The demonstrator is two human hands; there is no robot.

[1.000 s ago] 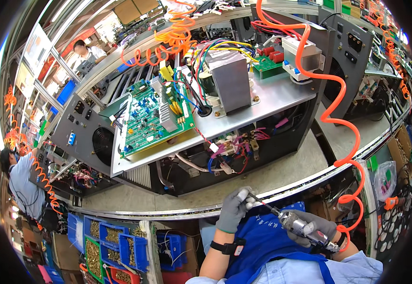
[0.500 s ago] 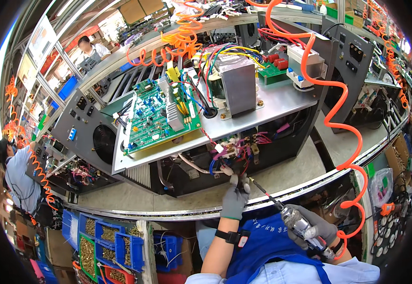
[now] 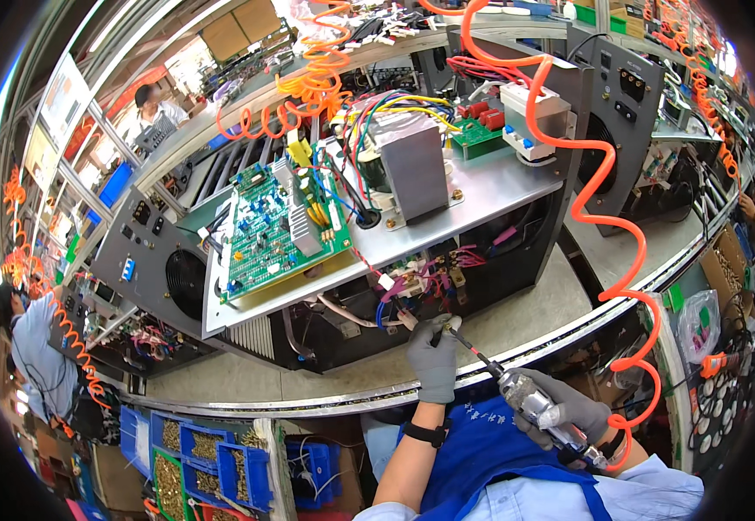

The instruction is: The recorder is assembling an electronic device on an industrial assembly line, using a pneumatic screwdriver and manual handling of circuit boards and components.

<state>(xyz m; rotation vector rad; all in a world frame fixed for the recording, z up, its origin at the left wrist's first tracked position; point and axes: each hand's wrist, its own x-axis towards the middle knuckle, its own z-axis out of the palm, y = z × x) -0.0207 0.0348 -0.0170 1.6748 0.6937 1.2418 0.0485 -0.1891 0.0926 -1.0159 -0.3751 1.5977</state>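
Note:
My right hand (image 3: pixel 575 405), in a grey glove, is wrapped round a silver pneumatic screwdriver (image 3: pixel 527 398) fed by a coiled orange air hose (image 3: pixel 625 224). The driver slants up and left, its thin bit reaching the fingertips of my left hand (image 3: pixel 435 365). That hand, gloved too, has thumb and fingers pinched together at the bit's tip; whatever small thing they hold is hidden. Just beyond the fingers is the open lower front of a dark equipment chassis (image 3: pixel 516 269), with bundled wires and terminals (image 3: pixel 421 280). On its metal shelf (image 3: pixel 482 201) sit a green circuit board (image 3: pixel 278 234) and a large transformer (image 3: pixel 416 169).
A roller conveyor carries more dark chassis (image 3: pixel 156 252) left and right. Below its metal edge stand blue bins (image 3: pixel 206 445) of small brass-coloured hardware. A clear plastic bag (image 3: pixel 699 326) lies at the right. One person (image 3: pixel 43 343) stands far left; another (image 3: pixel 159 111) is behind the line.
The view has shifted slightly, so the chassis appears further left. My left fingers have closed in around the tip of the driver's bit. The right hand keeps its grip on the driver.

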